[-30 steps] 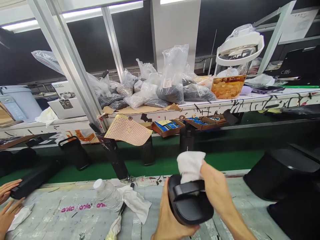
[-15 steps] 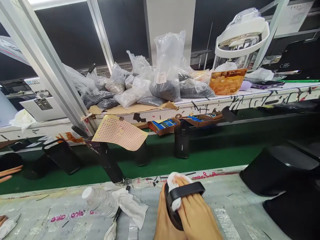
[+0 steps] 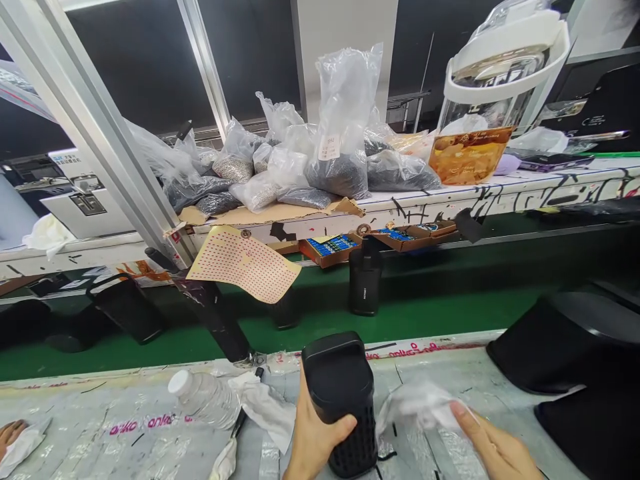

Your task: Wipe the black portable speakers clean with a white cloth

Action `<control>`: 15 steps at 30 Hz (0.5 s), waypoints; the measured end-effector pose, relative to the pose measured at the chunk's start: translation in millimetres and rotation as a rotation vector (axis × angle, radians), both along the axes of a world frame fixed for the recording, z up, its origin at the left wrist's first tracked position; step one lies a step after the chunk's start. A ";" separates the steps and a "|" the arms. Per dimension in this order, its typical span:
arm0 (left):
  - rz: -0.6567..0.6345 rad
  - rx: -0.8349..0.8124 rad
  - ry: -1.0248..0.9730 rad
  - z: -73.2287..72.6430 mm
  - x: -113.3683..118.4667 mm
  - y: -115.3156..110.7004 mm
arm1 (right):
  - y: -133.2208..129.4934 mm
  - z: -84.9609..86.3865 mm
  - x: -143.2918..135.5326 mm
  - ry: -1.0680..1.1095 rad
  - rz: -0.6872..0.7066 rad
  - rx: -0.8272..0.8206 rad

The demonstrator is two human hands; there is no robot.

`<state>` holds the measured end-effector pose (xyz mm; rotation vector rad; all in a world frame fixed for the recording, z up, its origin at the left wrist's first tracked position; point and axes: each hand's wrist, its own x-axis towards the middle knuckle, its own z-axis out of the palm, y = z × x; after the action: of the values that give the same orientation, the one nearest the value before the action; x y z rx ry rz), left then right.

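Observation:
A black portable speaker (image 3: 345, 393) with a carry handle on top and a perforated grille is gripped around its side by my left hand (image 3: 320, 430), thumb across the front. It is held up over the bench at the lower middle of the head view. To its right, my right hand (image 3: 493, 440) pinches a white cloth (image 3: 425, 408), blurred by motion and apart from the speaker's top. Left of my hands, a clear plastic bottle (image 3: 205, 398) with a white cap lies on the bench beside another crumpled white cloth (image 3: 265, 407).
Large black speakers (image 3: 565, 347) stand at the right. Beyond the bench runs a green conveyor belt (image 3: 425, 293) carrying a black speaker (image 3: 364, 283). A shelf above holds plastic bags (image 3: 340, 170) and a drink jug (image 3: 470, 153). Another person's hand (image 3: 13, 433) shows at far left.
My right hand has left the speaker's handle and moved right with the white cloth. The speaker has turned, so its grille now shows. The other person's upper hand at left is gone from view.

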<state>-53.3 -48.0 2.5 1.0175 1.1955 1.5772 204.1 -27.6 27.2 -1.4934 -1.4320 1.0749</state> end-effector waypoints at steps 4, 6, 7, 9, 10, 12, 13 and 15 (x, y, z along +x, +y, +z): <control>0.003 0.017 -0.004 -0.8 7.1 -0.9 | -4.1 4.2 -19.0 0.130 -0.189 0.012; 0.018 -0.006 0.007 -0.9 9.0 -2.4 | -10.1 6.3 -36.7 0.191 -0.133 -0.001; 0.017 -0.015 0.007 -0.4 9.5 -3.2 | -13.4 7.1 -45.6 0.225 -0.094 -0.018; -0.004 -0.005 -0.003 1.2 9.8 -4.8 | -19.6 8.4 -61.7 0.297 -0.033 -0.038; -0.017 0.016 -0.006 1.9 9.6 -5.5 | -22.2 9.1 -68.1 0.328 -0.023 -0.037; -0.032 0.067 0.003 2.1 8.8 -6.7 | -25.7 10.5 -76.7 0.365 -0.014 -0.026; -0.038 0.086 0.014 1.5 8.1 -7.3 | -26.5 11.2 -78.8 0.371 -0.008 -0.024; -0.052 0.091 0.038 -0.6 6.3 -7.9 | -26.0 12.9 -79.2 0.347 0.034 -0.042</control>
<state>-46.9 -55.9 1.9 1.1328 1.1222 1.5907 124.9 -53.5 40.2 -1.2403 -1.2007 1.3190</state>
